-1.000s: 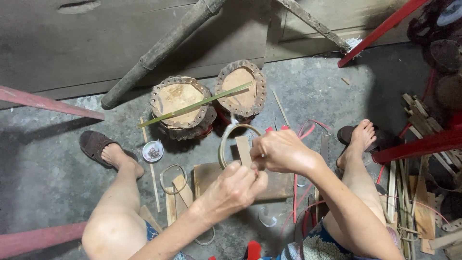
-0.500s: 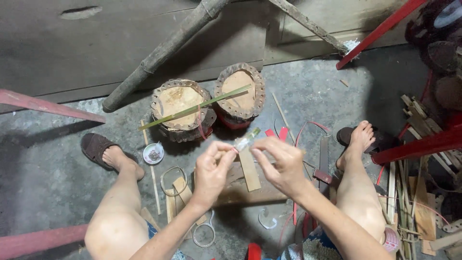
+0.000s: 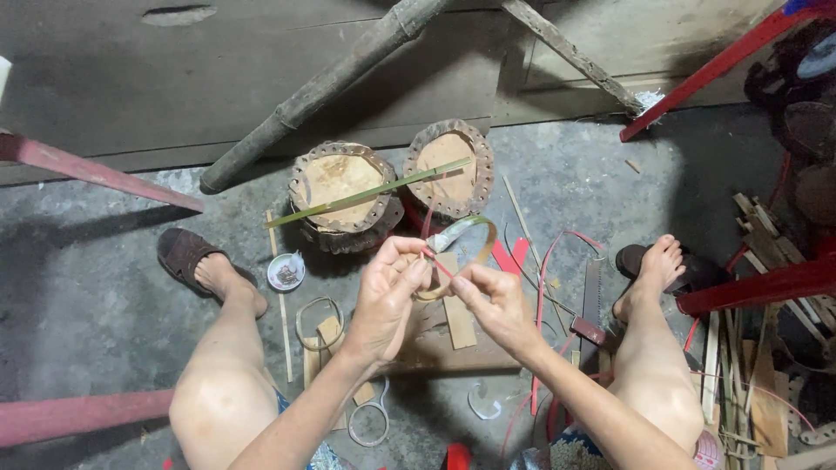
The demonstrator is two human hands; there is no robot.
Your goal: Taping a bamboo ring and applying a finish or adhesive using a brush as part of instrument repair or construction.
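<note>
Fingers (image 3: 416, 271) of both hands pinching thin curled bamboo ring (image 3: 466, 244), red strip (image 3: 438, 263).

**Colours, head view**

- Thin bent bamboo-strip hoop (image 3: 466, 239) at centre: pale tan, greenish on the outer face.
- Narrow red plastic strip (image 3: 438, 264) pinched between the fingers: bright red.
- Two round cut log stumps beyond it, left (image 3: 335, 187) and right (image 3: 448, 165): light tan tops, dark brown rough bark rims.
- Long split bamboo stick (image 3: 366, 193) lying across both: green.
- Small round tin dish (image 3: 286, 271), left: white rim, dark reddish contents.
- Brown slip-on sandal (image 3: 181, 254), left: dark brown.
- Concrete floor (image 3: 104, 296): mottled grey.
- Red-painted metal bars: far right (image 3: 723, 70), near left (image 3: 78, 416).
- Loose red strips (image 3: 509, 257) on the floor, right of centre.
</note>
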